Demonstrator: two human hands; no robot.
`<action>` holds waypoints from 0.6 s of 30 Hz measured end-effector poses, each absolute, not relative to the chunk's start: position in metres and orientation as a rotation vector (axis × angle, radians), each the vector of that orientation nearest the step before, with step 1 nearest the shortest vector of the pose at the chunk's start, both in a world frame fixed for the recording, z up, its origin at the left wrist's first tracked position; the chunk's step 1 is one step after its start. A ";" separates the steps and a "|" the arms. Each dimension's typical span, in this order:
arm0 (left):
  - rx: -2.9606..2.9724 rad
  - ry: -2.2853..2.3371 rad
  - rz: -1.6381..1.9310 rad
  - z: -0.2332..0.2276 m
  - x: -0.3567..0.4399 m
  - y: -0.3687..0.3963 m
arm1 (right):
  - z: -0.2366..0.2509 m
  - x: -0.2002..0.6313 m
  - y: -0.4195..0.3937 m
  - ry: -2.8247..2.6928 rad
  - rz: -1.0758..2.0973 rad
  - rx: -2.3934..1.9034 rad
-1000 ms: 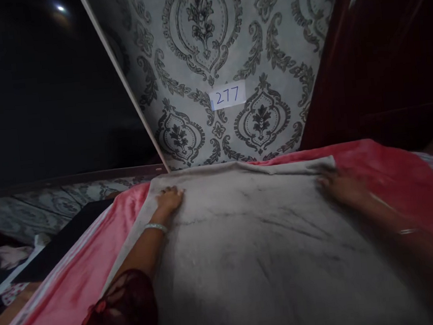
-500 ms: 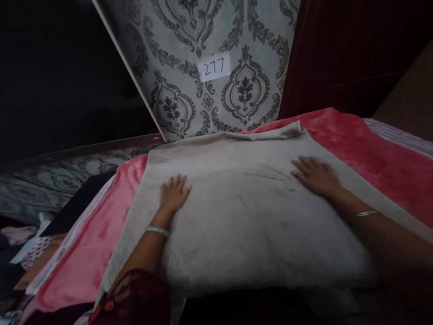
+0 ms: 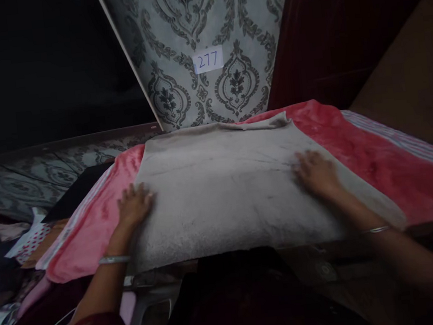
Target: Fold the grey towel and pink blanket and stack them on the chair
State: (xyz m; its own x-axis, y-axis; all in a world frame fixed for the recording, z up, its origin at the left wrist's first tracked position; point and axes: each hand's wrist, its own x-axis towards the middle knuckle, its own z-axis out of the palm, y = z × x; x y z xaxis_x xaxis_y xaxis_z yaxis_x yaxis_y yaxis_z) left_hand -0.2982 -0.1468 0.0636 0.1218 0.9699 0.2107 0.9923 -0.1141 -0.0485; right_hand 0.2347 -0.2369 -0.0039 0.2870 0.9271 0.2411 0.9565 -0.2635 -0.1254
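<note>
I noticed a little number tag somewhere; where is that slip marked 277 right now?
The paper slip is stuck on the patterned grey wall, top centre of the head view, just above the far edge of the grey towel.

Pink blanket [image 3: 356,149] with striped edge covers the raised surface, which is hidden beneath it; bed or desk, cannot tell. Grey towel [image 3: 226,182] spread flat on the blanket, far right corner folded over, near edge reaching the front edge.
</note>
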 end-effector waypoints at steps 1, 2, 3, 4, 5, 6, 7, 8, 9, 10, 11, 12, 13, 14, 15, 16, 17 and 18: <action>-2.286 -1.925 -0.150 0.057 -0.282 -0.152 | -0.002 0.197 -0.237 -1.895 -0.141 -2.215; -2.403 -1.855 -0.089 0.049 -0.264 -0.158 | -0.002 0.161 -0.238 -2.034 -0.091 -2.125; -2.549 -1.728 -0.032 0.040 -0.247 -0.167 | -0.004 0.130 -0.239 -2.139 -0.038 -2.054; -2.670 -1.617 0.017 0.032 -0.231 -0.176 | -0.008 0.104 -0.242 -2.226 0.003 -1.986; -2.729 -1.564 0.038 0.024 -0.220 -0.185 | -0.011 0.087 -0.246 -2.283 0.017 -1.933; -2.752 -1.542 0.042 0.017 -0.212 -0.193 | -0.014 0.079 -0.250 -2.314 0.033 -1.917; -2.743 -1.557 0.039 0.012 -0.209 -0.200 | -0.017 0.079 -0.255 -2.321 0.041 -1.929; -2.711 -1.589 0.032 0.009 -0.209 -0.205 | -0.019 0.087 -0.260 -2.303 0.043 -1.973; -2.673 -1.621 0.030 0.008 -0.214 -0.208 | -0.020 0.102 -0.265 -2.265 0.043 -2.041; -2.637 -1.650 0.039 0.008 -0.222 -0.210 | -0.020 0.121 -0.271 -2.212 0.037 -2.122; -2.596 -1.683 0.050 0.010 -0.232 -0.211 | -0.020 0.143 -0.278 -2.145 0.023 -2.208; -2.548 -1.723 0.061 0.012 -0.243 -0.212 | -0.021 0.167 -0.286 -2.072 0.003 -2.289; -2.495 -1.772 0.071 0.013 -0.257 -0.213 | -0.022 0.190 -0.296 -1.991 -0.020 -2.365; -2.439 -1.829 0.080 0.015 -0.271 -0.215 | -0.023 0.212 -0.306 -1.909 -0.045 -2.430; -2.380 -1.890 0.080 0.016 -0.286 -0.217 | -0.025 0.231 -0.316 -1.833 -0.074 -2.474; -2.326 -1.951 0.075 0.016 -0.303 -0.220 | -0.027 0.248 -0.327 -1.761 -0.102 -2.503; -2.275 -2.005 0.057 0.015 -0.320 -0.224 | -0.029 0.263 -0.337 -1.697 -0.123 -2.521; -2.242 -2.046 0.032 0.014 -0.337 -0.229 | -0.031 0.275 -0.347 -1.640 -0.133 -2.532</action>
State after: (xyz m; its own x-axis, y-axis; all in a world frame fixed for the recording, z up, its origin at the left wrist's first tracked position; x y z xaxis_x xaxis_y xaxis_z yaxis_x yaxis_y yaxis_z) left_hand -0.3371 -0.2290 0.0141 0.0936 0.9940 0.0558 0.9918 -0.0881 -0.0928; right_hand 0.2747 -0.3465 -0.0308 0.4085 0.9020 0.1396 0.9127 -0.4050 -0.0541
